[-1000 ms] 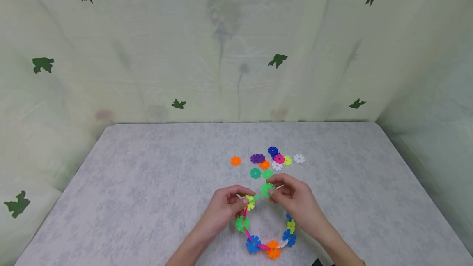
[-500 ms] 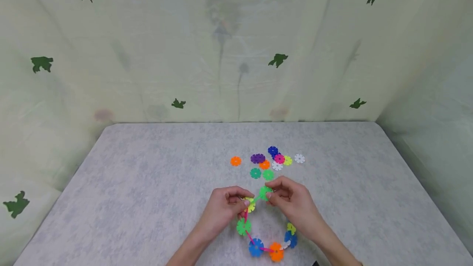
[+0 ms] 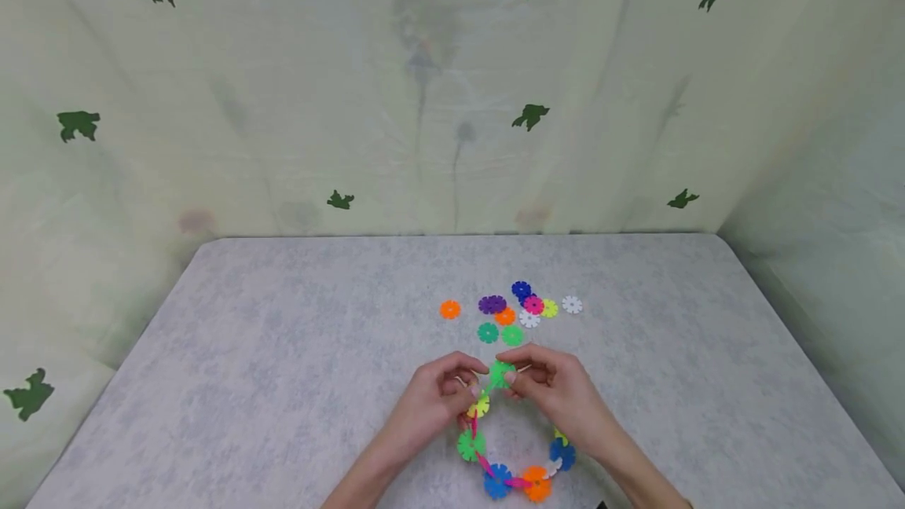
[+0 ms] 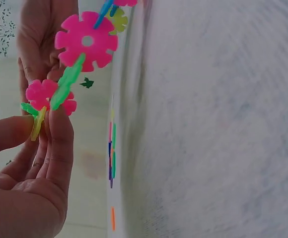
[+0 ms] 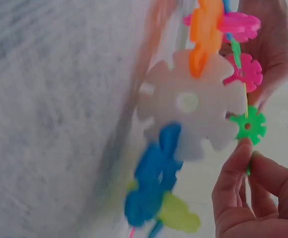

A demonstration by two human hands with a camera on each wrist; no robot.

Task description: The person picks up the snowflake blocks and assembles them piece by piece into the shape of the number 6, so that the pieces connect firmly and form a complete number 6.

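Left hand [image 3: 440, 394] and right hand [image 3: 558, 383] pinch linked discs [image 3: 498, 482].

1. Slanted bare left forearm [image 3: 377, 462] and bare right forearm [image 3: 628, 458] inward from the lower edge of the head view.
2. Held left grip [image 3: 441, 391] and right grip [image 3: 555, 379] just beside each other.
3. Bent left forefinger [image 3: 463, 361] toward left thumb [image 3: 461, 399] in a pinch, with other left fingers [image 4: 22, 163] curled behind.
4. Pinched right forefinger [image 3: 526, 353] and right thumb [image 3: 525, 386] likewise, with other right fingers [image 5: 262, 201] bent.
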